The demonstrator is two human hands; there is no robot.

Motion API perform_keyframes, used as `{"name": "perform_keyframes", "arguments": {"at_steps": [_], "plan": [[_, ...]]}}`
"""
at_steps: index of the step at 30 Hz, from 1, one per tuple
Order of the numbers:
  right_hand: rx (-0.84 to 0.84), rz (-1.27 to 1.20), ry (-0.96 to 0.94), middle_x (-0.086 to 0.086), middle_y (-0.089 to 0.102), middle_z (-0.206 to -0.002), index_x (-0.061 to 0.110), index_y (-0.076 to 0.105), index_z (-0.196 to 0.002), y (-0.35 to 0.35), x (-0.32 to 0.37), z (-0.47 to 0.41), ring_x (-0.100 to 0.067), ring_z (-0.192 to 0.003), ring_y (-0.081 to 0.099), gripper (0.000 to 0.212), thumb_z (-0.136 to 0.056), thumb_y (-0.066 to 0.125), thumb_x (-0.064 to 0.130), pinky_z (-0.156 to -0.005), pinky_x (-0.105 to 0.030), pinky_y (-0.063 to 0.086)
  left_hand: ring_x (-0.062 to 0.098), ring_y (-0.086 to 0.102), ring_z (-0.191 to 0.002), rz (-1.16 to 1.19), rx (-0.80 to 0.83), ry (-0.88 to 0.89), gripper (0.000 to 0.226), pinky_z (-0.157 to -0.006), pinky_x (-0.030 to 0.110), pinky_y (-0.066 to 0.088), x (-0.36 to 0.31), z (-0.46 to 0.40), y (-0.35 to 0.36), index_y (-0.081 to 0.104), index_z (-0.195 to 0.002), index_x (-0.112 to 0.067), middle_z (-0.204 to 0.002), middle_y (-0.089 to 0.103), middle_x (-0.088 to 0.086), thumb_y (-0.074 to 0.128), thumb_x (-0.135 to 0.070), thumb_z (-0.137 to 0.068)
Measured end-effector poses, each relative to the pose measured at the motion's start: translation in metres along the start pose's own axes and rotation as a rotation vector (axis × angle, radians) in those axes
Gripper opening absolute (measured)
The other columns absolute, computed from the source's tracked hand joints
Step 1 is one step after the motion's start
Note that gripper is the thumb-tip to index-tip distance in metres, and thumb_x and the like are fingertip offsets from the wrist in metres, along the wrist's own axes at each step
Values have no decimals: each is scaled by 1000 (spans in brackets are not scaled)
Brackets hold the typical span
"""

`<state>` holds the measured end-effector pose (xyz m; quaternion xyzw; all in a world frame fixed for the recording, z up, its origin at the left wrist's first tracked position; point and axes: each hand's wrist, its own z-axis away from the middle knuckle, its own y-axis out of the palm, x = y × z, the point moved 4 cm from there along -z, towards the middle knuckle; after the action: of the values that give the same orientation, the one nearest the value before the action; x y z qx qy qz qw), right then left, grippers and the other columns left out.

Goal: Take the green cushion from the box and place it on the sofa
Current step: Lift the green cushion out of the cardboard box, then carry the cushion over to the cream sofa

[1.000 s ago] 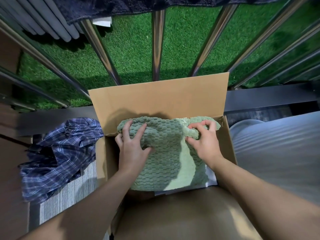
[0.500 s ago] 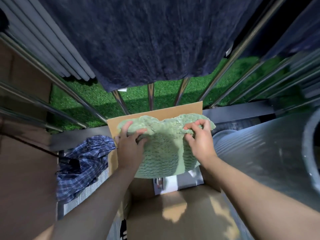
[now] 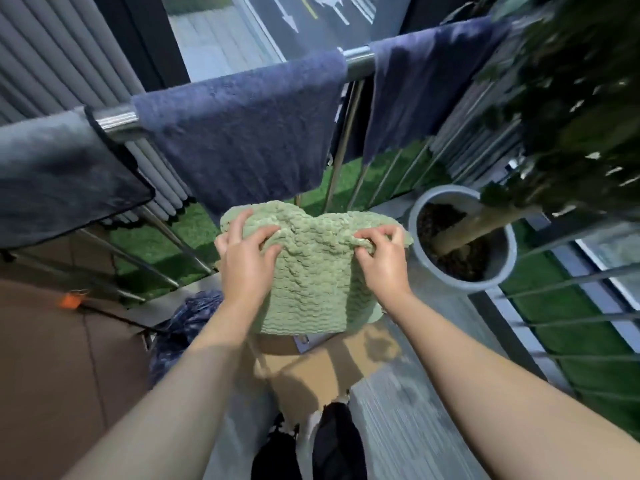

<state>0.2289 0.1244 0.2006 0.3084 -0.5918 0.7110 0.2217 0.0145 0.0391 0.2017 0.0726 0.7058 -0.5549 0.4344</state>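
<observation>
The green cushion (image 3: 311, 271), knobbly and pale green, hangs in the air in front of me, well above the cardboard box (image 3: 311, 368) below it. My left hand (image 3: 247, 261) grips its upper left corner and my right hand (image 3: 382, 258) pinches its upper right edge. Only a flap and part of the box show under the cushion. No sofa is in view.
A steel railing (image 3: 117, 121) runs across ahead, draped with dark blue towels (image 3: 242, 133). A grey plant pot (image 3: 464, 237) with a tree stands to the right. Blue plaid cloth (image 3: 183, 323) lies left of the box. Brown decking is on the left, grass beyond the bars.
Both hands have lifted the cushion up out of the box to chest height. My view has risen, bringing the railing top, towels and plant pot into sight.
</observation>
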Motion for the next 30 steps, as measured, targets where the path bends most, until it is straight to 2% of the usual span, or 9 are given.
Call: {"name": "perform_keyframes", "arguments": {"at_steps": [3, 8, 13, 17, 20, 24, 26, 28, 30], "plan": [[-87, -8, 30, -6, 40, -117, 18, 67, -104, -48, 11, 40, -12, -95, 43, 20, -89, 57, 9, -88, -25, 35, 27, 27, -128, 8, 27, 90, 21, -91, 23, 24, -45, 21, -27, 70, -108, -30, -149, 36, -7, 67, -28, -87], [-222, -36, 67, -5, 42, -119, 18, 68, -104, -128, 21, 108, -13, -97, 44, 22, -88, 58, 6, -80, -25, 33, 29, 27, -125, 55, 53, 246, 20, -96, 23, 20, -120, 70, -60, 71, -105, -30, -149, 36, -7, 69, -25, -86], [-373, -58, 79, -3, 35, -112, 14, 67, -100, -202, 12, 194, -7, -96, 34, 19, -88, 59, 3, -84, -13, 24, 30, 34, -124, 101, 56, 442, 22, -98, 23, 17, -185, 141, -82, 70, -104, -30, -148, 38, -6, 72, -24, -83], [-451, -83, 114, -4, 37, -111, 15, 68, -100, -252, -7, 271, -8, -99, 37, 20, -87, 59, 3, -84, -14, 26, 31, 33, -118, 128, 84, 524, 24, -99, 26, 20, -224, 215, -85, 71, -102, -26, -147, 40, -2, 75, -19, -80], [-509, -88, 164, -3, 37, -109, 15, 68, -100, -285, -24, 332, -7, -98, 36, 21, -88, 57, 2, -85, -15, 26, 29, 31, -121, 156, 153, 571, 23, -99, 23, 19, -250, 270, -79, 70, -104, -25, -147, 38, -2, 73, -19, -82], [-606, -44, 275, -3, 37, -113, 17, 68, -103, -328, -49, 410, -9, -101, 37, 22, -90, 56, 5, -82, -21, 29, 28, 32, -119, 166, 268, 659, 23, -101, 37, 30, -287, 330, -62, 70, -105, -28, -147, 39, -3, 71, -23, -83], [-668, -27, 321, -3, 37, -112, 17, 69, -104, -347, -60, 444, -9, -100, 38, 23, -89, 56, 4, -81, -19, 28, 33, 34, -119, 166, 315, 721, 22, -99, 40, 32, -306, 354, -53, 70, -105, -27, -146, 41, -1, 72, -23, -83], [-737, 0, 371, -2, 38, -112, 18, 68, -104, -364, -69, 479, -7, -92, 41, 23, -89, 57, 5, -74, -14, 28, 34, 35, -119, 170, 371, 791, 23, -99, 41, 33, -327, 380, -43, 70, -106, -26, -145, 42, -1, 71, -24, -84], [-807, 28, 436, -1, 40, -113, 21, 67, -104, -377, -78, 514, 0, -82, 44, 23, -90, 57, 7, -66, -14, 31, 32, 32, -119, 199, 443, 852, 24, -99, 42, 33, -347, 405, -33, 69, -108, -27, -145, 41, -2, 69, -24, -85]]}}
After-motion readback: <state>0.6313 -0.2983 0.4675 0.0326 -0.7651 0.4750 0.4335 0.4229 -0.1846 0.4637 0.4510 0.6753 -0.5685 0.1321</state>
